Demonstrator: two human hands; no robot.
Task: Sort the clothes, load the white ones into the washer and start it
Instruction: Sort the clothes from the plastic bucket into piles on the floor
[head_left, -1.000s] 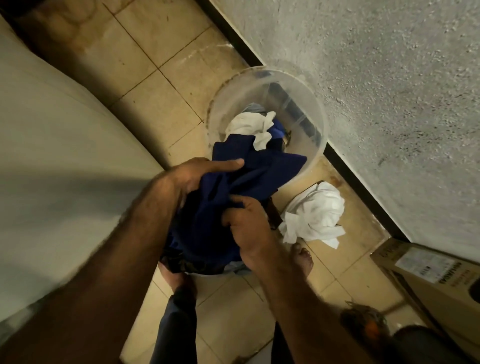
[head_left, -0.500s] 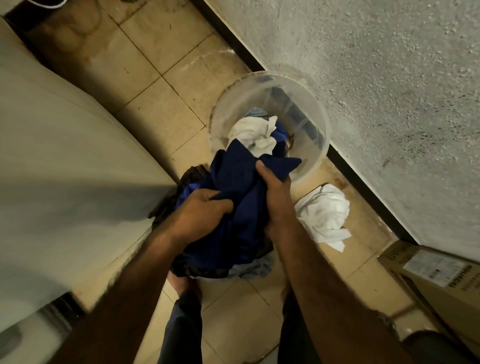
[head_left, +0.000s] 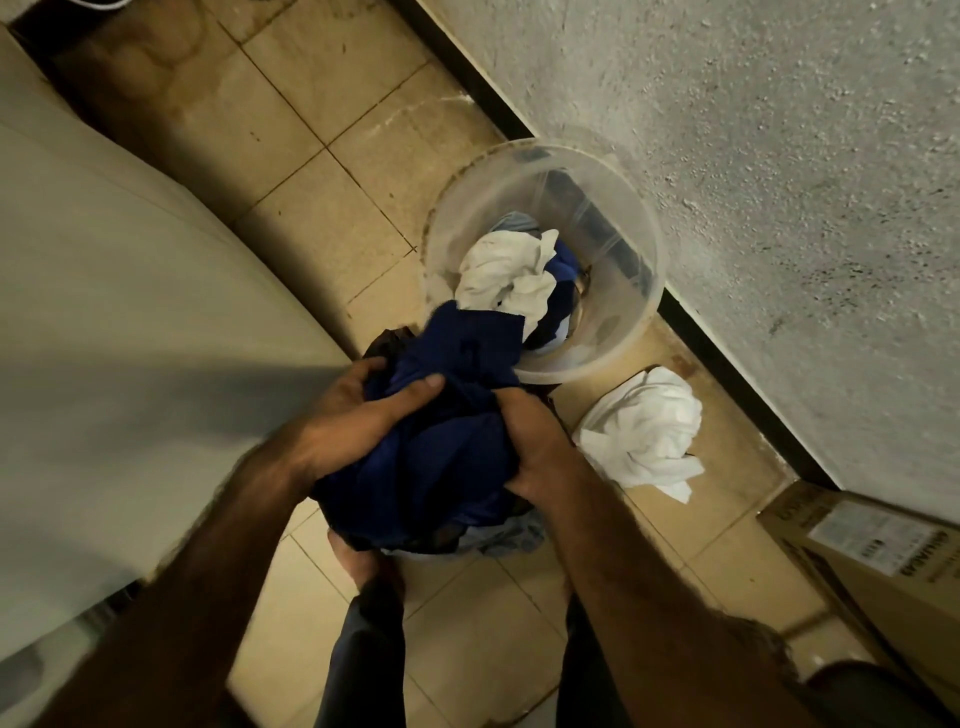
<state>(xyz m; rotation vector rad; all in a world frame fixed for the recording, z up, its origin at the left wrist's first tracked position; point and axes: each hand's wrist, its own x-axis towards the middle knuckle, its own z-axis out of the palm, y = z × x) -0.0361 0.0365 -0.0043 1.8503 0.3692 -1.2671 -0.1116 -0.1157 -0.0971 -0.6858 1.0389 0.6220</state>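
Both my hands hold a bunched dark blue garment (head_left: 447, 457) above a pile of dark clothes (head_left: 498, 538) on the floor. My left hand (head_left: 358, 410) grips its left side, thumb across the top. My right hand (head_left: 535, 441) grips its right side. Just beyond stands a clear plastic bucket (head_left: 623, 332) with a white cloth (head_left: 506, 275) on top of blue and grey clothes. A crumpled white garment (head_left: 644, 431) lies on the tiles to the right of my hands. The washer (head_left: 104, 312) is the large pale body at the left.
A rough grey wall (head_left: 779, 208) with a dark skirting runs along the right. A cardboard box (head_left: 883, 551) sits at the lower right. My feet and dark trouser legs (head_left: 363, 649) stand on the beige tiled floor (head_left: 311, 156) below the clothes.
My hands have gathered the blue garment into a tighter bundle and drawn it back from the bucket, nearer my body. My right hand slid from its top edge to its right side.
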